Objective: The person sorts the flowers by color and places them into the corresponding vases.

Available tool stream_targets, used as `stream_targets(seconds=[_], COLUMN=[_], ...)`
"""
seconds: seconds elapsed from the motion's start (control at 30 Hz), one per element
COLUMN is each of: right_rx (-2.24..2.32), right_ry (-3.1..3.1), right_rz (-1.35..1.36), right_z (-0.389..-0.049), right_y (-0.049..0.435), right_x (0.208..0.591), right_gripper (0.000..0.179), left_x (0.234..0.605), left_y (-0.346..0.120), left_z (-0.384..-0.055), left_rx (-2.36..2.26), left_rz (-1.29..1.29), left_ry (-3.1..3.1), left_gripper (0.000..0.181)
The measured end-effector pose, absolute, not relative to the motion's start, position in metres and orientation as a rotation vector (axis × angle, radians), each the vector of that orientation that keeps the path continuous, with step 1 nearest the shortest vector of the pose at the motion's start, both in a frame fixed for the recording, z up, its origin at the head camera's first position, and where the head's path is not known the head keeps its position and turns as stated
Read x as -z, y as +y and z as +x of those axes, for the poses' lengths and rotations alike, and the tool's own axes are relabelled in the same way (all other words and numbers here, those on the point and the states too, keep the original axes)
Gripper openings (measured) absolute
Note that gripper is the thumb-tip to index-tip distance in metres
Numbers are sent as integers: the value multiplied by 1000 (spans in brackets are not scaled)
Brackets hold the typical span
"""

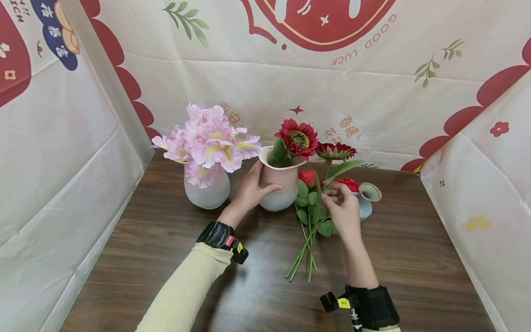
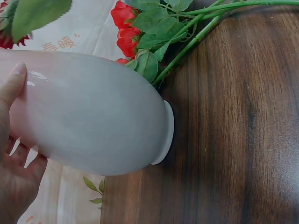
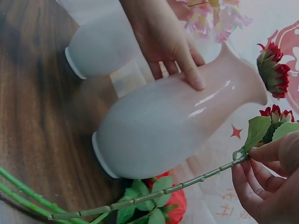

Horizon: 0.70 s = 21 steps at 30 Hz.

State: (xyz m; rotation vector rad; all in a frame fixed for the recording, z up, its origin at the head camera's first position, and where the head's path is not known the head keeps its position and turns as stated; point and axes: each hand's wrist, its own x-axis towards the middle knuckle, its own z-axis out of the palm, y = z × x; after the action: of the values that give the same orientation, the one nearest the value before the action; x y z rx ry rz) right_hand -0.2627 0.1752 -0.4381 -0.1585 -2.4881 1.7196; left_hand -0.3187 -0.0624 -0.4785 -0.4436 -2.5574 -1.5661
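My left hand (image 1: 250, 188) grips the side of a pink-and-grey vase (image 1: 277, 189), thumb across its front. A dark red sunflower-like flower (image 1: 299, 139) with a green leaf stands in that vase's mouth. In my right hand (image 1: 343, 208) I pinch the stem of a second dark red flower (image 1: 335, 151), just below its leaf. Its long jointed stem (image 3: 154, 193) slants down past the vase in the right wrist view. Red roses (image 2: 126, 35) with green leaves lie on the table beside the vase, behind my right hand.
A similar vase (image 1: 207, 189) full of pink flowers (image 1: 213, 138) stands to the left. Right of my right hand is a small blue vase (image 1: 366, 203). Printed cloth (image 1: 249, 92) hangs behind and along both sides of the wooden table (image 1: 166, 249).
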Motion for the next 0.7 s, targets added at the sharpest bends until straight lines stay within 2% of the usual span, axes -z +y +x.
stream_targets(seconds=[0.37,0.7], right_rx=[-1727,-1753], right_ry=[-2314,-2122], right_rz=[-106,-46], right_z=[-268,-274], right_y=[172,166], right_x=[414,378], right_gripper=[23,22], left_x=[480,480], left_y=[-62,-62], left_z=[-319,-319], left_rx=[1559,1577], left_rz=[-449,-477], left_ry=[-2555,-2527], left_gripper=[89,88])
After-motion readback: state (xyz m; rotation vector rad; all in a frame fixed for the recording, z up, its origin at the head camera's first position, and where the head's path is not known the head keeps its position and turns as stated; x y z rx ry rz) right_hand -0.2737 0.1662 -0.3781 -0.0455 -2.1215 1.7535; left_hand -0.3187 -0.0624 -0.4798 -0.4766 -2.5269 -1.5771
